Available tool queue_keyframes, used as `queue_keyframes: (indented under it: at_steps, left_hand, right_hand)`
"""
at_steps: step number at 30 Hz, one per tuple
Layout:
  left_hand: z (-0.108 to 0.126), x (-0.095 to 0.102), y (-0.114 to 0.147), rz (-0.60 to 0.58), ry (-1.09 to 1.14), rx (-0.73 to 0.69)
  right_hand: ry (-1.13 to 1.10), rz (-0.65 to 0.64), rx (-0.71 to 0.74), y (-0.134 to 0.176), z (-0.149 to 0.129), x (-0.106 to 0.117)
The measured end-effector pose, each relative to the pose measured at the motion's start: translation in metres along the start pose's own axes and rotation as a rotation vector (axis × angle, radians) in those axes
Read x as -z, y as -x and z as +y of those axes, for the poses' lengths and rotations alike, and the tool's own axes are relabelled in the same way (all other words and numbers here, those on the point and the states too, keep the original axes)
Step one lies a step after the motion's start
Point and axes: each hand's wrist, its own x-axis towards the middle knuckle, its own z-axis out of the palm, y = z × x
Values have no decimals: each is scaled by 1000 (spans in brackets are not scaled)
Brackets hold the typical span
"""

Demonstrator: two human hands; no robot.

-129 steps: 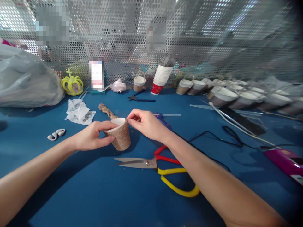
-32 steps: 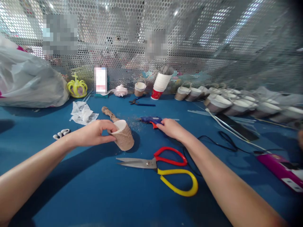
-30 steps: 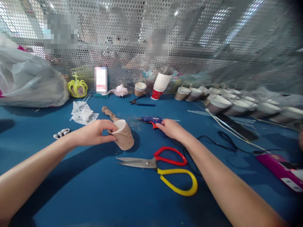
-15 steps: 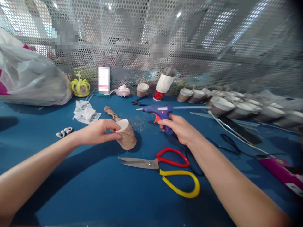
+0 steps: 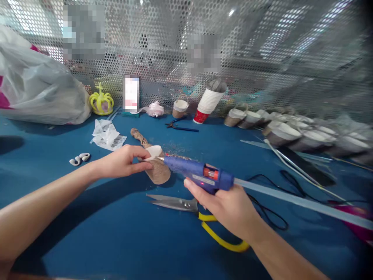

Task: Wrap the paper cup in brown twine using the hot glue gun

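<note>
My left hand (image 5: 128,161) pinches the rim of a paper cup (image 5: 159,173) wrapped in brown burlap, which tilts over the blue table. In my right hand (image 5: 230,208) is a blue hot glue gun (image 5: 192,169) with a clear glue stick (image 5: 291,198) out of its back. The metal nozzle is at the cup's rim, close to my left fingertips; whether it touches cannot be made out. Below lie large scissors (image 5: 175,203) with yellow and red handles, partly hidden by my right hand. A bundle of brown twine (image 5: 139,136) lies behind the cup.
Crumpled white fabric (image 5: 107,135) and a small white curled piece (image 5: 80,158) lie left. Pliers (image 5: 182,127), a pink ribbon (image 5: 155,109), a yellow crown (image 5: 101,103) and stacked paper cups (image 5: 210,100) stand farther back. Several wrapped cups (image 5: 282,134) line the right; a black cord (image 5: 271,217) trails there.
My right hand has turned the glue gun and brought it left and nearer, its nozzle now at the cup's rim. My left hand stays on the cup. The view has shifted slightly.
</note>
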Motion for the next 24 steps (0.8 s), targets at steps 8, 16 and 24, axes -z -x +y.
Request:
queue_keyframes:
  at_steps: [8,16,24]
  left_hand:
    - [3,-4,-1,29,49,6]
    - [1,-5,1,82,81,77]
    - [1,-6,0,82,68,69]
  right_hand:
    - [115,55,120,1,4,-4]
    - [59,25,130,1,-4,-4]
    - [48,-2,108,2,-1,-4]
